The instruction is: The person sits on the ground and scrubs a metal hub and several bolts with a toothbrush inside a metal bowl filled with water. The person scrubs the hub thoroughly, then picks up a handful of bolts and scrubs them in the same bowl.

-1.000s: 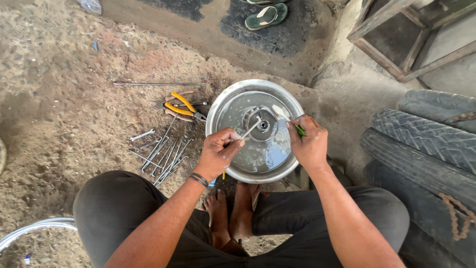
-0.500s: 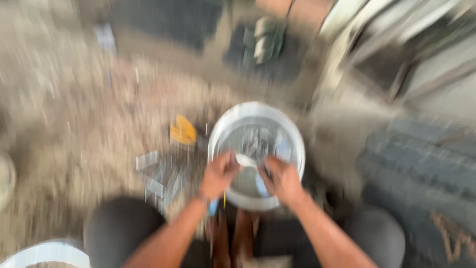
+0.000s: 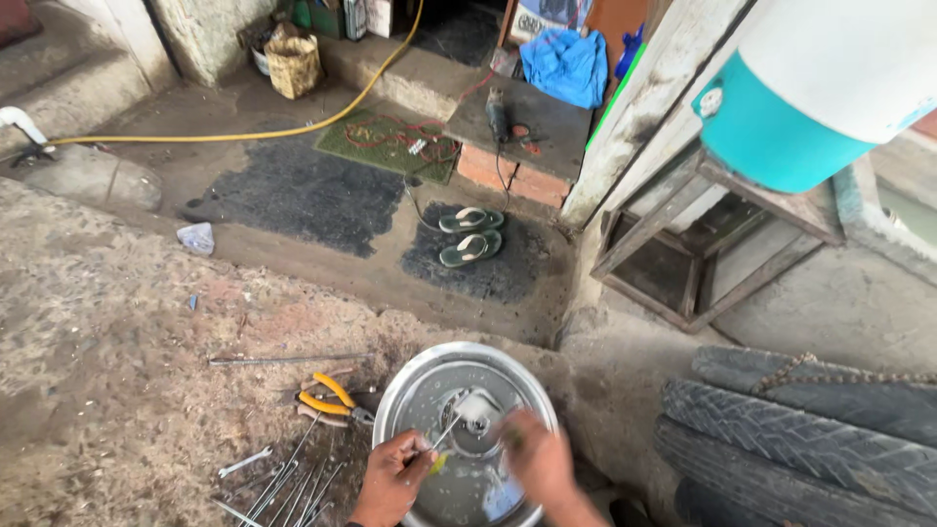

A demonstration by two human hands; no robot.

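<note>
Your left hand (image 3: 392,478) is clenched around a thin metal rod (image 3: 447,429), its tip at the hub of the shiny round steel disc (image 3: 429,390), which lies on the gritty dirt floor (image 3: 117,322) before you. Your right hand (image 3: 537,459) rests on the disc, blurred; I cannot tell its grip. Yellow-handled pliers (image 3: 327,398) and slim steel spokes (image 3: 293,478) lie just left of the disc.

glossy metal bowl (image 3: 422,385), rough rubber tyres (image 3: 810,444)
</note>
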